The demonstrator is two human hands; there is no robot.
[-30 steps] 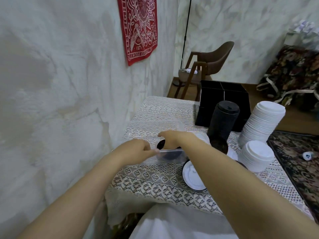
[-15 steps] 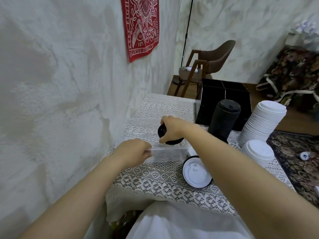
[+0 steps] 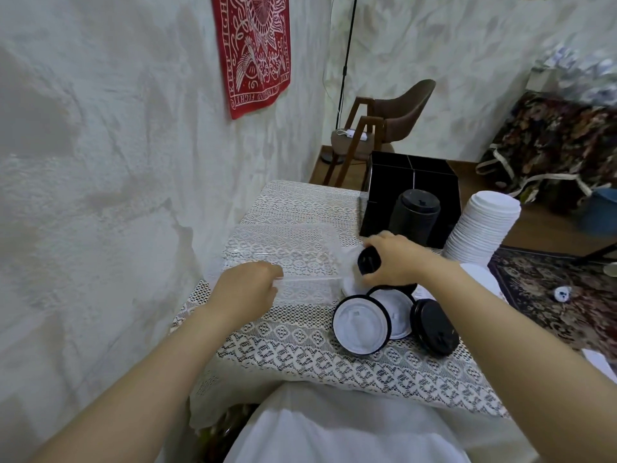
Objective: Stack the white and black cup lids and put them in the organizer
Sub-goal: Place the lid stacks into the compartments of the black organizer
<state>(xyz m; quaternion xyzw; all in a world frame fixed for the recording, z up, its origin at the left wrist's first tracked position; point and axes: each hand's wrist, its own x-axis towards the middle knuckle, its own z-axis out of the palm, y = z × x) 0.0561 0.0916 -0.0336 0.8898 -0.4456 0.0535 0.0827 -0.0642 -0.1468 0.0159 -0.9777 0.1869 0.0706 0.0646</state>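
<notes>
Two hands busy: right hand (image 3: 395,259) curls round a black lid (image 3: 368,261) just above the table (image 3: 300,345); left hand (image 3: 245,289) pinches clear plastic (image 3: 300,248). Loose lids (image 3: 360,324) lie nearby, organizer (image 3: 400,175) behind the stacks (image 3: 480,228).

White lace tablecloth (image 3: 300,349), black organizer (image 3: 430,182), red patterned wall hanging (image 3: 255,51).

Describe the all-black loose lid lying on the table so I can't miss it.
On the lace-covered table, find the three loose lids lying in a row nearer the camera than the right hand. The black lid is rightmost; its two neighbours show white faces ringed in black.
</notes>
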